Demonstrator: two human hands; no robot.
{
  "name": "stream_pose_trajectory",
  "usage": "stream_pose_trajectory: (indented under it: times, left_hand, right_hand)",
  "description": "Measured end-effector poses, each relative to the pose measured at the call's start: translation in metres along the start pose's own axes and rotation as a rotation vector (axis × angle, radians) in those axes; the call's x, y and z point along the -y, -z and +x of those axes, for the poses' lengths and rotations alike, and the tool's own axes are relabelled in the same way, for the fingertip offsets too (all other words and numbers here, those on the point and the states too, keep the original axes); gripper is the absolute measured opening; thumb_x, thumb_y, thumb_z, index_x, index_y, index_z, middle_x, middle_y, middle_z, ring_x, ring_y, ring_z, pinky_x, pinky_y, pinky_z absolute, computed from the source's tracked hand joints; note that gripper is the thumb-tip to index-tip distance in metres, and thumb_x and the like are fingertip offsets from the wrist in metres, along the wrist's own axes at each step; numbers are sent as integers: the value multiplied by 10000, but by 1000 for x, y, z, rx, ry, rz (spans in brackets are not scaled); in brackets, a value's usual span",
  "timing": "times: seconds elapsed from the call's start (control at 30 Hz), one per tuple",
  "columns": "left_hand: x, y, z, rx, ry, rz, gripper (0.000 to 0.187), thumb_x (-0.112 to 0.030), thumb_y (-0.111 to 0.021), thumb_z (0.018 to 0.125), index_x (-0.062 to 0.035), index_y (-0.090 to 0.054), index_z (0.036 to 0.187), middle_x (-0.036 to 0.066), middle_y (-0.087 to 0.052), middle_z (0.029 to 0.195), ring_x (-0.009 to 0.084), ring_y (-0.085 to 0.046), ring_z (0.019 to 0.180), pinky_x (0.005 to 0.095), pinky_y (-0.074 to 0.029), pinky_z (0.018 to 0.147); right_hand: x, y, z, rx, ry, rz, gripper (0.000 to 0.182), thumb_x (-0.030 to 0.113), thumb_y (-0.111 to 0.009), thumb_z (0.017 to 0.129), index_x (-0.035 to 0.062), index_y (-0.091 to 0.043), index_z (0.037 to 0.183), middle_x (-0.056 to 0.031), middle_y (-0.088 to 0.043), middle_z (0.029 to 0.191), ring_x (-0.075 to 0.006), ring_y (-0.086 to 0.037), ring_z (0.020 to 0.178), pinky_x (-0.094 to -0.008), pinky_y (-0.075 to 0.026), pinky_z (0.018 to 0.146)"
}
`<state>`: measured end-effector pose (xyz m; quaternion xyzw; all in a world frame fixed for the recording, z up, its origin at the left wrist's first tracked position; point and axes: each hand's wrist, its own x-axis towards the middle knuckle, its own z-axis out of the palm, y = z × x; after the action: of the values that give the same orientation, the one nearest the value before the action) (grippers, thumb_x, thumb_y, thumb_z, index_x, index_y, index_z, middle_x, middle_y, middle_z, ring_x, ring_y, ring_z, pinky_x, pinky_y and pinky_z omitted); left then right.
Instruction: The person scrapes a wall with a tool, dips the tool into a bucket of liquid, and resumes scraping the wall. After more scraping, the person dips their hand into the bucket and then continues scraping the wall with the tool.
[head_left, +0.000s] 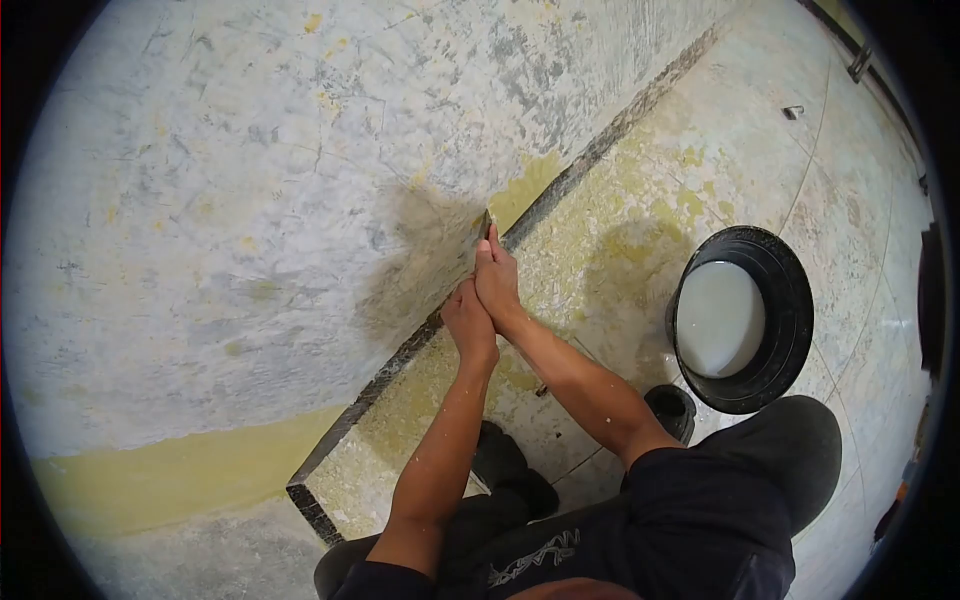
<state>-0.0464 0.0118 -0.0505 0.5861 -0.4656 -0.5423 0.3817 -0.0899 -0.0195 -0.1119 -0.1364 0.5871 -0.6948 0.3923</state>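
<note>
Scraped grey wall (250, 180) with yellow patches, dark skirting (400, 360), stained tiled floor (740, 150).

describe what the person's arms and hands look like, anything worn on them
Both forearms are bare, flecked with small pale splatter spots. The left hand and right hand wear no gloves; no watch or rings are visible. Dark short sleeves start near the elbows, part of a dark shirt with a pale scribbled graphic.

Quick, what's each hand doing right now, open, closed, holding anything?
Left hand: closed, clasped against the right hand below the scraper.
Right hand: closed on the scraper, its blade against the wall.
</note>
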Motion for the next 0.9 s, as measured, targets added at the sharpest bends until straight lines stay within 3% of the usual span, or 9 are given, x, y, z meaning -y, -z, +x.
stream_pose_trajectory:
  times: [0.13,0.2,0.3,0.33,0.4,0.5,0.6,0.9]
  left_hand:
    - [6,-4,0,39,9,56,320,-217,-492,925,52,-662,960,104,-648,909,166,-590,817,311,-463,731]
    - [3,-11,-1,55,5,37,329,-210,-497,922,62,-671,986,100,-656,918,148,-586,822,299,-463,743]
    - [7,-11,-12,-93,-19,-24,331,-210,-496,923,72,-664,972,94,-650,895,148,-581,805,299,-461,731]
    - [5,-9,-9,-67,0,-40,329,-208,-495,926,74,-660,960,92,-648,885,149,-581,798,299,-461,728]
    - [5,-2,-4,-45,34,-41,327,-206,-494,929,77,-656,949,90,-646,874,150,-581,791,300,-461,726]
    - [12,8,-5,16,0,7,320,-203,-495,934,76,-652,938,86,-647,883,152,-585,785,300,-464,716]
    - [12,11,-13,-111,-2,-85,313,-202,-497,937,69,-653,936,82,-648,890,147,-587,775,291,-466,701]
    - [-2,14,-11,-65,108,-116,296,-198,-497,937,43,-665,975,91,-652,923,152,-606,805,282,-473,711]
  right_hand:
    - [3,5,8,-162,48,62,552,317,-400,965,-2,-348,1413,-276,-623,957,-350,-603,913,-380,-441,818]
    - [18,15,2,20,-58,-156,543,314,-399,964,20,-351,1419,-303,-609,1000,-404,-593,923,-414,-438,824]
    - [28,16,-11,101,-110,-169,539,312,-391,964,33,-345,1424,-313,-604,982,-435,-591,917,-453,-434,802]
    - [20,11,-6,97,-115,-154,539,312,-391,964,33,-345,1424,-313,-604,982,-435,-591,917,-453,-434,802]
    - [10,1,-2,-66,77,-49,544,313,-391,966,33,-334,1429,-280,-610,877,-407,-596,823,-448,-437,747]
    - [22,4,-15,-11,-51,-154,548,308,-400,964,33,-325,1432,-238,-607,808,-360,-588,761,-420,-442,718]
    - [33,4,-29,92,-75,-155,547,299,-403,963,37,-318,1436,-223,-599,779,-338,-571,717,-405,-442,703]
    - [29,-7,-24,-21,-63,-97,547,297,-401,964,47,-308,1442,-254,-607,824,-389,-587,768,-438,-442,729]
